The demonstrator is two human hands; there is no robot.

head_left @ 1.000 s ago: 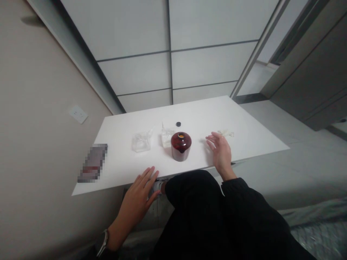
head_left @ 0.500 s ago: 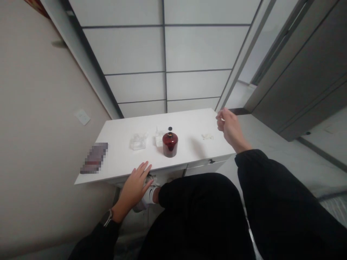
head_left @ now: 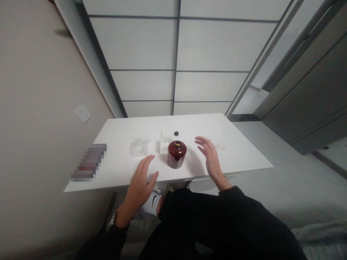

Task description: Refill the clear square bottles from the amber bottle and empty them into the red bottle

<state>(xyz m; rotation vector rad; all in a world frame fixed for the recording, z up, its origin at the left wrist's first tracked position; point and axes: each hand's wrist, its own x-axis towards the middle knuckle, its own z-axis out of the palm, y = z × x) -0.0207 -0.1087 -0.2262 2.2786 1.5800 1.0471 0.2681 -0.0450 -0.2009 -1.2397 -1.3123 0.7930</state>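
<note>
A dark red glass bottle (head_left: 176,155) stands upright and uncapped on the white table (head_left: 114,166). Behind it lies a small black cap (head_left: 176,133). My left hand (head_left: 141,182) hovers at the table's front edge, left of the bottle, fingers apart and holding nothing. To the bottle's right, my right hand (head_left: 208,155) is raised with its fingers spread, apart from the glass. Just left of and behind the bottle is a clear glass container (head_left: 164,144), with something thin sticking up from it. Another clear container (head_left: 140,147) sits farther left.
Crumpled whitish scraps (head_left: 219,147) lie behind my right hand. A pixelated flat item (head_left: 89,162) rests at the table's left end. White panelled doors (head_left: 146,86) rise behind the table, and a wall with a socket (head_left: 82,113) is on the left.
My right hand has come leftward from beyond the table's right end to beside the bottle, its fingers spreading. My left hand has shifted slightly toward the bottle. The camera view has shifted.
</note>
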